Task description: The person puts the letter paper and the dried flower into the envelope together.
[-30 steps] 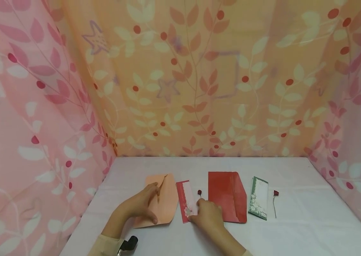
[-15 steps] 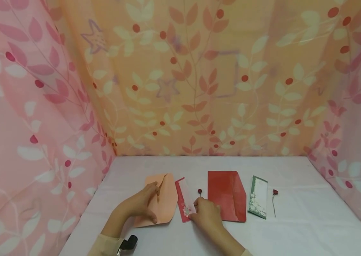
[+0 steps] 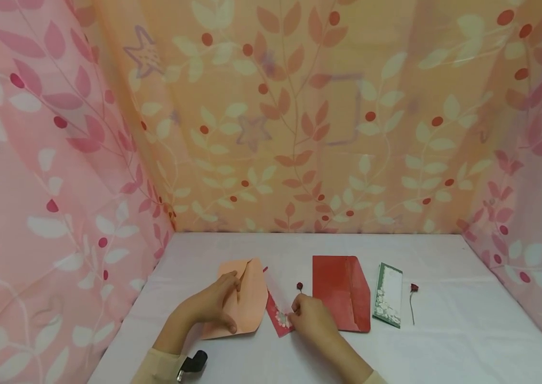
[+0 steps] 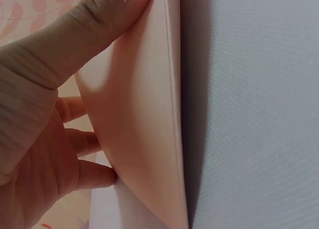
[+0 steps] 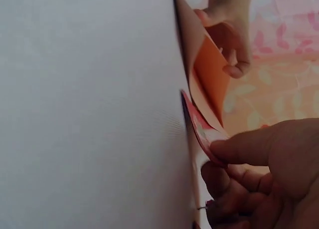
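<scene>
Nearest, a black wrist-worn device point(image 3: 193, 365) below the left sleeve.

Right hand point(image 3: 310, 319): fingers curled, pinching the lower end of the red card point(image 3: 280, 318). Since a second ago the card has tilted and slid leftward; its upper part now lies under the open flap of the peach envelope point(image 3: 244, 298), only the lower corner showing. Judged: insertion begun, not complete.

Left hand point(image 3: 213, 306): thumb and fingers holding the peach envelope's flap open, position unchanged.

Small red rose point(image 3: 300, 287): just beyond the right hand, unmoved.

Red envelope point(image 3: 341, 292), green card point(image 3: 389, 302), second rose point(image 3: 413, 298): rightward on the white table point(image 3: 468, 330), untouched.

Leaf-print curtains point(image 3: 300, 117): behind.
</scene>
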`<state>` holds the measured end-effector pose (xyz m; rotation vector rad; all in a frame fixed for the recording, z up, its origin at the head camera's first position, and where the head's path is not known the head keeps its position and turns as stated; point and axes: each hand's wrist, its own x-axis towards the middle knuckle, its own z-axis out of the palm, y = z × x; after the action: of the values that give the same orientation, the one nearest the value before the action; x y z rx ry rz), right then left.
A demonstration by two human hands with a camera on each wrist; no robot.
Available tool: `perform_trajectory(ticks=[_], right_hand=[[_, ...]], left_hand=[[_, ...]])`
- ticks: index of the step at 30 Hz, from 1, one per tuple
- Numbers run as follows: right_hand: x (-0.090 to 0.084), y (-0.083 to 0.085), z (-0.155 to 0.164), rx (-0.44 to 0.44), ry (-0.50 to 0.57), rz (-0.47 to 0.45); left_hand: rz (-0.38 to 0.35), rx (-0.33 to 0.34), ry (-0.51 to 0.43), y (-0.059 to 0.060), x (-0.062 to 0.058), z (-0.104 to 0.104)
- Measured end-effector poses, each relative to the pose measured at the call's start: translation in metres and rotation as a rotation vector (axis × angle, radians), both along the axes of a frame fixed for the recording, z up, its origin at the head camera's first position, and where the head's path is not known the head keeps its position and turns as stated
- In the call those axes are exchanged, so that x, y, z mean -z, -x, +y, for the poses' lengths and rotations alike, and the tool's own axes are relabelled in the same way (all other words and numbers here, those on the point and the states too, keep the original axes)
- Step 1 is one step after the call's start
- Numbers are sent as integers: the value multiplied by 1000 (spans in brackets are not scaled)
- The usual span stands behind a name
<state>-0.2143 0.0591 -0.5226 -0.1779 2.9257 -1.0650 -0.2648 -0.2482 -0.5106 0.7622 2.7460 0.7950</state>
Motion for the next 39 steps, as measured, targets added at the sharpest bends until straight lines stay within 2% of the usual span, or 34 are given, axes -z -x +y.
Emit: perform_trajectory(ticks=[6,10,14,21,26,31,39], right_hand=[[-7,6,12,-93,149,-64],[-14,9,21,-99,201,-102],[-19,10,27,-80,227,-129],[-25,16,39,-28,222,-70],[-27,18,47,0,249,-81],[-25,20,47,-45,295,-125],[-22,15,30,-113,328,-200]], left_hand=[[-11,-1,5,1,-1,1],[-17,-6,1,1,0,0],[-26,-6,-11,2,1,0],[-8,7,-8,2,0,-1],[-7,13,-9,0,-1,1],[-9,18,-4,-2,-3,4],[-8,20,9,-6,-5,13]])
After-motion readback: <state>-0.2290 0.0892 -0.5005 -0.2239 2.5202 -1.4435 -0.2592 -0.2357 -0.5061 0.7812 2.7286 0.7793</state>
